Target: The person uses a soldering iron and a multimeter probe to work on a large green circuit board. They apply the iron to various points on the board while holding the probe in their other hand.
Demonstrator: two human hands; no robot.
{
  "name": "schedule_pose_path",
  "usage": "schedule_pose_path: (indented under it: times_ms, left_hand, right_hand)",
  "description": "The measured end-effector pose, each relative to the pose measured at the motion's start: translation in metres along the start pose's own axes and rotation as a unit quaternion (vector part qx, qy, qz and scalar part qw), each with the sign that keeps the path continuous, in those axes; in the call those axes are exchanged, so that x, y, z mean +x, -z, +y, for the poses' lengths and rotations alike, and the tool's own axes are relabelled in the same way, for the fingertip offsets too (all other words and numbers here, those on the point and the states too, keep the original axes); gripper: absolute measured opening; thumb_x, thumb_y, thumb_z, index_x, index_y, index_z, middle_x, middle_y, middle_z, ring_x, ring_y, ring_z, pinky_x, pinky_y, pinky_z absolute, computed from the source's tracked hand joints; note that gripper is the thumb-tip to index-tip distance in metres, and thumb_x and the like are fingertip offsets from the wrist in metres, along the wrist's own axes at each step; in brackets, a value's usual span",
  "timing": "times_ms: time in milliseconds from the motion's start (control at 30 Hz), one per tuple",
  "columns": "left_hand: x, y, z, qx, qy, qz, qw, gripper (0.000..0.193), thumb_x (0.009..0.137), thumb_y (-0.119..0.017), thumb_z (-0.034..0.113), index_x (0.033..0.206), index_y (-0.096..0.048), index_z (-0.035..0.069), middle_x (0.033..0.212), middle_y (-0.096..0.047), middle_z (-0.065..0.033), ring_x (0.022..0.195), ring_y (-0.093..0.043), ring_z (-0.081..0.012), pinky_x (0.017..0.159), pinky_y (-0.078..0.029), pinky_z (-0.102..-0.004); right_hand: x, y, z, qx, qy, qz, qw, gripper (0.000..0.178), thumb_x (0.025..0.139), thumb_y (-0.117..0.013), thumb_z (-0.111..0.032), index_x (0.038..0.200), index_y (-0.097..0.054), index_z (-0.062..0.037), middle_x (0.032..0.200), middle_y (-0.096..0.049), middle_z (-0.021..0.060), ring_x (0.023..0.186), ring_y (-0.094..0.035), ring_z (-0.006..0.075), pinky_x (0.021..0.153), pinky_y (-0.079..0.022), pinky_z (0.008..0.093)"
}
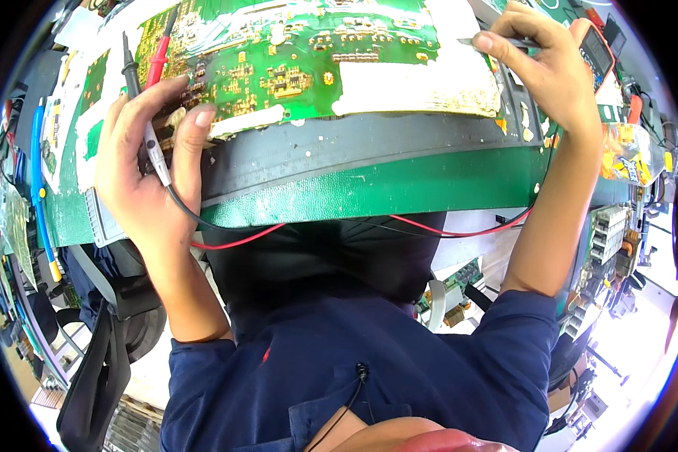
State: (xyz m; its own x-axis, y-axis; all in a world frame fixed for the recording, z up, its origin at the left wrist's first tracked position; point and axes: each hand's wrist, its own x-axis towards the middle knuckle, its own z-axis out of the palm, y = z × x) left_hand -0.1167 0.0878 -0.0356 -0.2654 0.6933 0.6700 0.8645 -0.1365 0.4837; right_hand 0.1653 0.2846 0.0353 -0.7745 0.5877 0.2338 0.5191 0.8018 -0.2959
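1 green circuit board [316,75] lies on the grey mat [301,151] in front of the person. It looks stiff, fairly light and easily damaged; I'd take it by its edges, clear of the components. The left hand [132,169] is half curled round a black probe [131,75] and a red probe [158,60]. The right hand [557,71] pinches a small metal piece [467,41], mostly hidden. Beside it sits an orange meter [597,54]; I can't read any label.
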Motion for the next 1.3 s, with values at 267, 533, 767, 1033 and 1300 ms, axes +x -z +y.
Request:
schedule_pose_path:
  times_ms: [267, 533, 767, 1033, 1300]
  left_hand:
    - [-0.003, -0.003, 0.001, -0.002, 0.025, 0.009, 1.0, 0.028, 0.079, -0.081, 0.009, 0.102, -0.071, -0.001, 0.092, -0.068, -0.0112, 0.084, -0.064, -0.0205, 0.078, -0.049, -0.0286]
    - [-0.001, -0.003, 0.004, 0.007, 0.038, 0.002, 0.999, 0.029, 0.077, -0.081, 0.006, 0.104, -0.071, -0.001, 0.091, -0.068, -0.0112, 0.083, -0.064, -0.0201, 0.077, -0.049, -0.0283]
    - [-0.001, -0.002, 0.003, 0.015, 0.033, -0.001, 0.999, 0.03, 0.077, -0.081, 0.006, 0.104, -0.071, -0.002, 0.091, -0.068, -0.0113, 0.082, -0.065, -0.02, 0.077, -0.049, -0.0282]
    - [-0.002, -0.004, 0.003, 0.013, 0.041, 0.004, 0.999, 0.029, 0.077, -0.081, 0.006, 0.103, -0.071, -0.002, 0.091, -0.068, -0.0111, 0.083, -0.065, -0.0195, 0.077, -0.049, -0.0277]
    - [-0.001, -0.003, 0.002, 0.008, 0.02, 0.004, 1.0, 0.029, 0.076, -0.081, 0.005, 0.103, -0.071, -0.002, 0.091, -0.068, -0.0118, 0.083, -0.065, -0.0205, 0.076, -0.05, -0.0281]
  right_hand:
    - [-0.01, -0.019, 0.033, 0.057, 0.019, 0.047, 0.997, 0.022, 0.085, -0.076, -0.012, 0.08, -0.063, 0.004, 0.076, -0.053, 0.0011, 0.073, -0.048, 0.0116, 0.069, -0.037, 0.0264]
    - [-0.007, -0.019, 0.025, -0.002, 0.019, 0.049, 0.999, 0.022, 0.084, -0.077, -0.015, 0.079, -0.064, 0.0023, 0.075, -0.053, 0.0016, 0.073, -0.049, 0.0115, 0.069, -0.038, 0.0259]
    - [-0.005, -0.019, 0.025, 0.003, 0.045, 0.063, 0.997, 0.022, 0.083, -0.078, -0.014, 0.08, -0.065, 0.0028, 0.076, -0.054, 0.0027, 0.072, -0.052, 0.0119, 0.068, -0.04, 0.0247]
    - [0.001, -0.021, 0.019, -0.042, 0.083, 0.069, 0.993, 0.021, 0.084, -0.077, -0.013, 0.079, -0.064, 0.0031, 0.075, -0.053, 0.0037, 0.071, -0.051, 0.0127, 0.066, -0.039, 0.0252]
    - [0.003, -0.024, 0.004, -0.054, 0.07, 0.051, 0.995, 0.02, 0.087, -0.073, -0.011, 0.078, -0.062, 0.0029, 0.074, -0.051, 0.0034, 0.069, -0.049, 0.0123, 0.066, -0.038, 0.0247]
